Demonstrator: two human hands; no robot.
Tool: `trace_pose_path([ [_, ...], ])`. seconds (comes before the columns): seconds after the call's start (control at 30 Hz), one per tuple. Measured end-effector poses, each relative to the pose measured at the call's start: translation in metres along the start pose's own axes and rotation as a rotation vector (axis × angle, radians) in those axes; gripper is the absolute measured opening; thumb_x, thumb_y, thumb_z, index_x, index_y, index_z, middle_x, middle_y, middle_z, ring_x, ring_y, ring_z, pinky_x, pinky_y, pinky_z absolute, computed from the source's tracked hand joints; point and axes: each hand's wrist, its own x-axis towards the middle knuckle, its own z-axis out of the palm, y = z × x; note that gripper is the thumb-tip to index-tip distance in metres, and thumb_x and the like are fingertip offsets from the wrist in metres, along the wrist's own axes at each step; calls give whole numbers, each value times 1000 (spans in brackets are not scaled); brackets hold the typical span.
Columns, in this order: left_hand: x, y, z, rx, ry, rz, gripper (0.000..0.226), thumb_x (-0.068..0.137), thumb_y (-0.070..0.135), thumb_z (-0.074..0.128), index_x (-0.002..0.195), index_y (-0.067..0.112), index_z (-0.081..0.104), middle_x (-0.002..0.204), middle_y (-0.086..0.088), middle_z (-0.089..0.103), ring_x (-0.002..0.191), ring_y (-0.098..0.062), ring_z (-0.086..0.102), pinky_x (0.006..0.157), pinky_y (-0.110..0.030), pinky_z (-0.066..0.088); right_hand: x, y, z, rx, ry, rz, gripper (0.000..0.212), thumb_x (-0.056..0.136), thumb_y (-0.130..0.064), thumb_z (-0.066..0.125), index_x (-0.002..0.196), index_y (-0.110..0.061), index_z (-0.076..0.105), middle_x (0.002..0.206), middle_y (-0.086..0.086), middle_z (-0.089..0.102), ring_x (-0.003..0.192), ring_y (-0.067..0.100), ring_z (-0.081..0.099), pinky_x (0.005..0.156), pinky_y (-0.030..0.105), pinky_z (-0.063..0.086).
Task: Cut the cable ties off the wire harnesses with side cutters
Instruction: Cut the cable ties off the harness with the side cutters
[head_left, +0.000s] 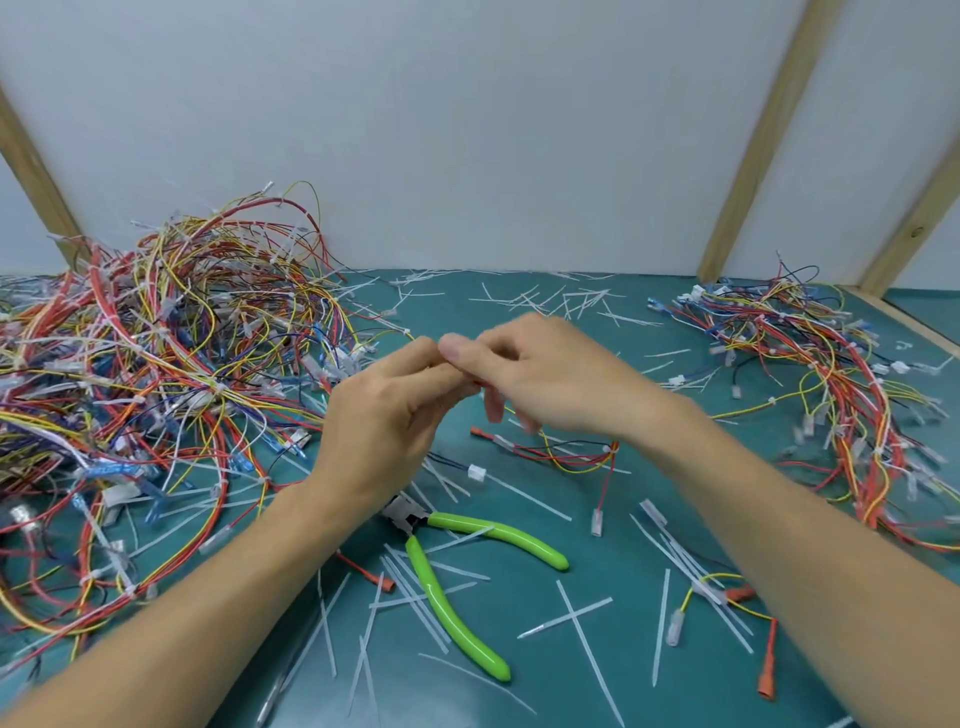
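Head view: both hands, left (384, 415) and right (540, 379), pinch something unseen between fingertips; side cutters (457, 577) lie idle on table (613, 545).

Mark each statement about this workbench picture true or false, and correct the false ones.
1. The cutters lie on the mat with nobody holding them. True.
2. The cutters have red handles. False: the handles are green.
3. The bigger pile of harnesses is on the person's left. True.
4. The left hand and right hand are far apart, one on each pile. False: they meet above the middle of the mat, fingertips together.
5. Cut ties are scattered over the mat. True.
6. The mat is bright yellow. False: it is teal.
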Motion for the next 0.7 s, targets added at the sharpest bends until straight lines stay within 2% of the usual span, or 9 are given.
trace_pose_path([
  [0.07, 0, 1, 0, -1, 29, -7, 11, 98, 26, 62, 106, 30, 69, 89, 0, 66, 71, -25, 60, 56, -40, 49, 0, 1, 4, 13, 4, 9, 67, 97, -73, 39, 62, -20, 58, 51, -8, 57, 46, 6, 46, 58, 32, 36],
  [0.13, 0, 1, -1, 29, 84, -42, 8, 94, 23, 68, 96, 22, 76, 82, 2, 62, 63, -21, 52, 52, -35, 44, 2, 4, 2, 44, 48, 3, 66, 91, -77, 47, 65, -19, 64, 49, -6, 39, 48, 9, 35, 54, 32, 28],
  [0.2, 0, 0, -1, 53, 118, -91, 11, 93, 25, 69, 95, 16, 76, 83, 6, 60, 60, -17, 49, 53, -29, 39, 2, 6, -3, 60, 40, -14, 55, 86, -75, 58, 74, -24, 74, 52, -6, 43, 51, 7, 37, 54, 29, 29],
  [0.3, 0, 1, -3, 4, 126, -136, 16, 94, 25, 70, 109, 20, 72, 90, 9, 59, 62, -14, 53, 57, -18, 33, 3, 8, -4, 132, -8, -70, 43, 90, -58, 68, 82, -17, 75, 58, -4, 41, 55, 10, 34, 57, 32, 29],
  [0.4, 0, 4, -2, -26, 169, -147, 19, 98, 20, 64, 117, 19, 66, 94, 10, 57, 67, -12, 55, 59, -16, 33, 3, 8, -7, 234, 64, -127, 33, 99, -41, 65, 85, -15, 79, 54, -8, 31, 44, 8, 29, 46, 18, 25],
  [0.47, 0, 4, -3, -55, 238, -192, 21, 100, 15, 53, 119, 17, 61, 96, 9, 55, 75, -9, 55, 62, -21, 36, 5, 9, -12, 305, 165, -114, 30, 102, -34, 61, 87, -17, 81, 50, -11, 24, 40, 10, 23, 41, 15, 20],
  [0.53, 2, 4, -5, -93, 321, -240, 24, 99, 12, 49, 121, 14, 56, 99, 5, 55, 81, -8, 53, 67, -28, 41, 6, 13, -21, 444, 264, -49, 30, 104, -30, 59, 85, -17, 79, 47, -14, 24, 40, 7, 17, 40, 17, 19],
  [0.6, 3, 4, -7, -137, 376, -263, 25, 98, 9, 47, 122, 12, 52, 101, 2, 53, 85, -9, 50, 73, -28, 41, 7, 15, -33, 664, 336, 19, 31, 105, -29, 58, 82, -17, 76, 50, -11, 25, 43, 8, 16, 38, 18, 17],
  [0.7, 3, 5, -7, -188, 375, -303, 18, 99, 11, 45, 115, 16, 50, 96, 3, 51, 84, -9, 50, 73, -30, 41, 7, 17, -52, 974, 435, 18, 30, 107, -26, 52, 83, -15, 68, 56, -8, 23, 44, 6, 16, 37, 17, 17],
])
